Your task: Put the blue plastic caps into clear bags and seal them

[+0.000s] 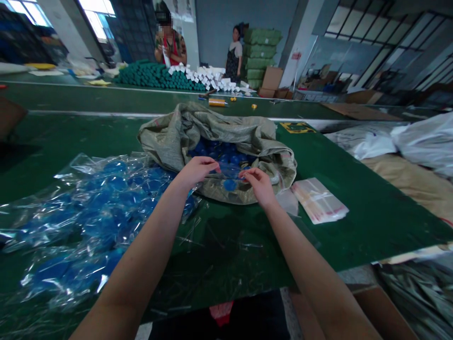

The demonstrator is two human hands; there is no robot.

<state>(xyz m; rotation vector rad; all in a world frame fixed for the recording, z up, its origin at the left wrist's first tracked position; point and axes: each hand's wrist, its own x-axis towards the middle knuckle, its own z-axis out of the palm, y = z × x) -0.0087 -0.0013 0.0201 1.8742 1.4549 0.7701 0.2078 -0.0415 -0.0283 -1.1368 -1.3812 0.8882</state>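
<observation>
An open grey woven sack (pixel 177 137) lies on the green table (pixel 354 198), full of small blue round pieces (pixel 226 153). My left hand (pixel 196 171) and my right hand (pixel 257 184) meet at the sack's near rim, fingers curled in a pinch. Between them they stretch a thin clear plastic bag (pixel 230 177) with a blue piece (pixel 230 185) at or inside it. To my left spreads a heap of clear bags filled with blue pieces (pixel 92 217).
A stack of flat clear bags (pixel 320 200) lies right of the sack. White and tan sacks (pixel 406 146) sit at the right edge. Two people stand at a far table by green rolls (pixel 152 75) and white boxes (pixel 208 78). Cardboard box (pixel 375 307) below right.
</observation>
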